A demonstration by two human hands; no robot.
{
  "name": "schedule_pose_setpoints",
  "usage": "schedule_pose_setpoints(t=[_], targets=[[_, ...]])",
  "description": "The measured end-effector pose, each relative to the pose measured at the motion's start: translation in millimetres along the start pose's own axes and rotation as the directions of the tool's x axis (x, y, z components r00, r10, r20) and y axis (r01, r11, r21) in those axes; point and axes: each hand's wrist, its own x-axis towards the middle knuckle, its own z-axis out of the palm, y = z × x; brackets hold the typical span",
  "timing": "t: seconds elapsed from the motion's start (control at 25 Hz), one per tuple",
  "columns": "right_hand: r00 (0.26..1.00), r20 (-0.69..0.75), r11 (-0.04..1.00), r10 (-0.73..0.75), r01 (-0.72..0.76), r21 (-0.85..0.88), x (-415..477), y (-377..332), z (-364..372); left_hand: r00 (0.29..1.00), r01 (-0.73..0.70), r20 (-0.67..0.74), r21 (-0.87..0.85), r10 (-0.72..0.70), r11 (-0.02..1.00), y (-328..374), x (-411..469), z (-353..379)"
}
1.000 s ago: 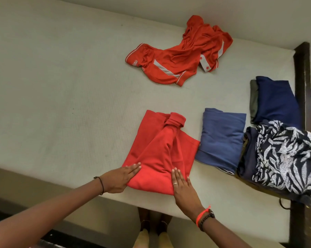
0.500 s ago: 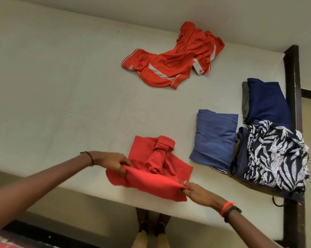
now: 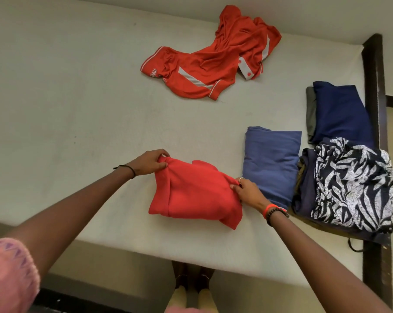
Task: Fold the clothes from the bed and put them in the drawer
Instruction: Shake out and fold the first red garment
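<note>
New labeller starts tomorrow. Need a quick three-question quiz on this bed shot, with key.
1. True or false: the left hand and right hand both grip the plain red garment.
2. Which piece lies crumpled, unfolded? A) red striped jersey B) patterned garment C) navy garment
3. Name the piece lying just right of the plain red garment.
Key: 1 true; 2 A; 3 the folded blue garment.
</note>
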Motion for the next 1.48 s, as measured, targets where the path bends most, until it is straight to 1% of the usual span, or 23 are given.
schedule_pose_setpoints(t=[0.08, 0.12, 0.16, 0.2, 0.24, 0.28, 0.36, 0.48, 0.68, 0.8, 0.88, 1.0, 1.08, 1.12, 1.16, 1.2, 1.24, 1.28, 1.32, 1.36, 1.4, 1.44, 1.48], targets=[[0.983, -0.179, 0.997, 0.028, -0.040, -0.063, -6.0, -10.4, 11.2, 0.963, -0.002, -0.267, 0.112, 0.032, 0.994, 1.2, -4.3, 14.8], [0.946, -0.323, 0.995, 0.003, -0.036, -0.098, -13.6, -16.6, 20.7, 0.908, -0.033, -0.411, 0.128, 0.084, 0.991, 4.8, -10.8, 25.2], [0.871, -0.481, 0.986, -0.095, 0.015, -0.169, -23.2, -23.2, 32.1, 0.849, -0.079, -0.511, 0.121, 0.131, 0.989, 11.0, -18.9, 37.8], [0.783, -0.574, 0.958, -0.238, 0.094, -0.270, -32.9, -31.1, 43.8, 0.810, -0.132, -0.561, 0.114, 0.174, 0.985, 20.1, -27.9, 52.0], [0.726, -0.579, 0.915, -0.371, 0.181, -0.361, -40.9, -40.1, 55.4, 0.793, -0.189, -0.567, 0.120, 0.224, 0.975, 30.5, -37.4, 66.5], [0.717, -0.515, 0.868, -0.469, 0.268, -0.417, -45.6, -47.4, 67.6, 0.792, -0.246, -0.543, 0.132, 0.278, 0.960, 39.0, -45.2, 82.3], [0.758, -0.344, 0.798, -0.554, 0.366, -0.479, -44.9, -50.6, 88.4, 0.827, -0.295, -0.464, 0.121, 0.316, 0.948, 52.5, -57.6, 113.1], [0.824, -0.222, 0.787, -0.522, 0.364, -0.498, -24.0, -34.0, 101.8, 0.875, -0.213, -0.428, 0.078, 0.226, 0.974, 53.3, -56.5, 146.8], [0.863, -0.155, 0.794, -0.481, 0.354, -0.494, -0.6, -16.0, 106.2, 0.874, -0.060, -0.460, 0.212, 0.154, 0.975, 45.6, -38.8, 170.8], [0.866, -0.165, 0.788, -0.473, 0.331, -0.520, 3.8, -18.1, 109.8, 0.870, -0.038, -0.465, 0.264, 0.161, 0.964, 37.6, -31.3, 173.0], [0.879, -0.169, 0.797, -0.446, 0.304, -0.521, 4.2, -21.6, 108.1, 0.893, -0.030, -0.428, 0.256, 0.141, 0.966, 39.1, -28.8, 170.6], [0.903, -0.109, 0.818, -0.415, 0.318, -0.480, 1.0, -33.2, 95.0, 0.907, -0.054, -0.393, 0.249, 0.152, 0.967, 38.8, -34.1, 162.7], [0.910, -0.056, 0.816, -0.411, 0.340, -0.468, 5.3, -41.8, 78.3, 0.871, -0.095, -0.470, 0.127, 0.145, 0.987, 35.2, -44.3, 154.3], [0.919, -0.023, 0.819, -0.394, 0.339, -0.463, 8.4, -47.0, 68.7, 0.817, -0.094, -0.571, -0.003, 0.075, 0.996, 36.4, -53.4, 151.5], [0.934, 0.014, 0.830, -0.357, 0.324, -0.454, 11.2, -52.3, 59.7, 0.726, -0.057, -0.681, -0.191, -0.091, 0.980, 41.2, -64.2, 148.6], [0.948, 0.052, 0.843, -0.314, 0.303, -0.445, 14.7, -56.7, 52.3, 0.612, 0.011, -0.714, -0.423, -0.340, 0.906, 45.7, -73.2, 148.5], [0.959, 0.087, 0.858, -0.270, 0.280, -0.430, 17.8, -60.4, 46.9, 0.498, 0.086, -0.628, -0.651, -0.598, 0.754, 49.6, -79.8, 151.5], [0.966, 0.119, 0.876, -0.229, 0.258, -0.408, 21.5, -62.3, 43.0, 0.407, 0.164, -0.450, -0.820, -0.795, 0.548, 54.9, -84.9, 155.4], [0.970, 0.145, 0.891, -0.194, 0.236, -0.387, 24.9, -63.5, 40.7, 0.353, 0.237, -0.230, -0.916, -0.907, 0.325, 60.7, -88.7, 161.1], [0.972, 0.163, 0.903, -0.168, 0.218, -0.371, 27.7, -63.7, 39.6, 0.352, 0.272, -0.019, -0.955, -0.936, 0.121, 66.3, -90.1, 167.6], [0.973, 0.179, 0.909, -0.148, 0.205, -0.362, 30.2, -64.5, 38.3, 0.398, 0.265, 0.155, -0.963, -0.904, -0.049, 73.1, -90.1, 171.9], [0.971, 0.191, 0.913, -0.141, 0.202, -0.355, 32.8, -65.1, 36.8, 0.470, 0.209, 0.261, -0.961, -0.843, -0.181, 79.8, -89.1, 175.5], [0.971, 0.201, 0.914, -0.133, 0.198, -0.353, 34.7, -65.5, 35.8, 0.537, 0.132, 0.301, -0.953, -0.788, -0.274, 85.3, -87.0, 177.2]])
